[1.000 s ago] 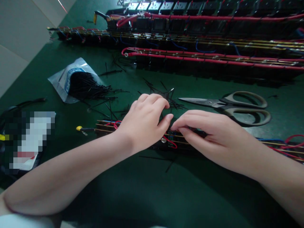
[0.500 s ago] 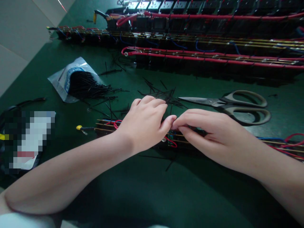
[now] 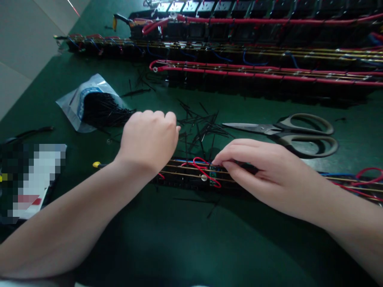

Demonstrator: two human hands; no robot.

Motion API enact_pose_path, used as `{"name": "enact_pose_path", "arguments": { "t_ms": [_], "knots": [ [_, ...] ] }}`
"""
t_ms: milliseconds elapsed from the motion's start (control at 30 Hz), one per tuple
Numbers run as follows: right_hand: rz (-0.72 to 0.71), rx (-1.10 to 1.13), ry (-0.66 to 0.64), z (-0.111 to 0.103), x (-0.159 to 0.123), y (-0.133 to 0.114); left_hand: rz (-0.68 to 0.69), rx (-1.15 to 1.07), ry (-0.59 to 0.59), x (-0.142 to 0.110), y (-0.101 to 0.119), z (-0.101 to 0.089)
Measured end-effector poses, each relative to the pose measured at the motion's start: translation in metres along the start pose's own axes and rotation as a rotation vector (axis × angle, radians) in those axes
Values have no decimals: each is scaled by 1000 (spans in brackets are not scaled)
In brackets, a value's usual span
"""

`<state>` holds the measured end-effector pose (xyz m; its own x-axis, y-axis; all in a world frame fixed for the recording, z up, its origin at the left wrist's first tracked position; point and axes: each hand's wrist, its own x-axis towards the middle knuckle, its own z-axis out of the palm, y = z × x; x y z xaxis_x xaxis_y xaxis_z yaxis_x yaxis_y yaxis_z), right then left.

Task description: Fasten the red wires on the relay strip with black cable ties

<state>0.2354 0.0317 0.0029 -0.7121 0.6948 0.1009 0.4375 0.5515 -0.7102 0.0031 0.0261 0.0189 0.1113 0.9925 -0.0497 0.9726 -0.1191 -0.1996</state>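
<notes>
My left hand is closed in a fist above the left part of a long black strip with brass rods and red wires. Its fingers face away, so whatever they hold is hidden. My right hand pinches thumb against forefinger at the strip's upper edge, beside a small green circuit board. A thin black cable tie meets those fingertips; its lower end is covered. A red wire loops just left of the board.
Loose cable ties lie behind the strip, near an open plastic bag of more ties. Scissors rest behind my right hand. Wired black assemblies line the back. A partly blurred flat item is at left.
My left hand has pulled away to the left from my right fingertips and curled into a fist, uncovering the red wire loop. My right hand stays almost in place.
</notes>
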Motion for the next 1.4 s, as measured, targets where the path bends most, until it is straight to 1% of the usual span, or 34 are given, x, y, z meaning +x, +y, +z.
{"name": "enact_pose_path", "arguments": {
  "t_ms": [67, 133, 233, 467, 633, 933, 1067, 1133, 1200, 1233, 1300, 1367, 1400],
  "knots": [
    [-9, -7, 4, 0, 0, 0, -21, 19, -40, 1, -1, 3],
    [-23, -13, 4, 0, 0, 1, 4, -6, -49, 1, 0, 6],
    [-20, -15, -3, 0, 0, 0, 52, -60, -27, 2, 3, 10],
    [-9, -22, 0, 1, -1, 0, 83, -242, 26, 8, 0, 17],
    [-19, -36, -1, 1, -1, 1, 135, -386, -33, 12, -4, 20],
    [-33, -38, 5, 1, -1, 2, 168, -415, -63, 12, -6, 23],
    [-27, -35, -3, 1, -1, 2, 232, -423, -55, 14, -8, 28],
    [-21, -28, -4, 1, -1, 2, 268, -447, -22, 16, -9, 32],
    [-7, -8, -6, 0, -1, 1, 271, -494, 49, 18, -10, 34],
    [5, 5, -5, 0, -1, 1, 266, -532, 103, 18, -10, 34],
    [44, 30, 4, 1, -1, 2, 264, -627, 258, 16, -9, 31],
    [72, 56, 25, 1, -2, 2, 299, -721, 424, 10, -4, 26],
    [79, 72, 35, 2, -3, 3, 326, -750, 486, 6, 0, 23]
  ]
}}
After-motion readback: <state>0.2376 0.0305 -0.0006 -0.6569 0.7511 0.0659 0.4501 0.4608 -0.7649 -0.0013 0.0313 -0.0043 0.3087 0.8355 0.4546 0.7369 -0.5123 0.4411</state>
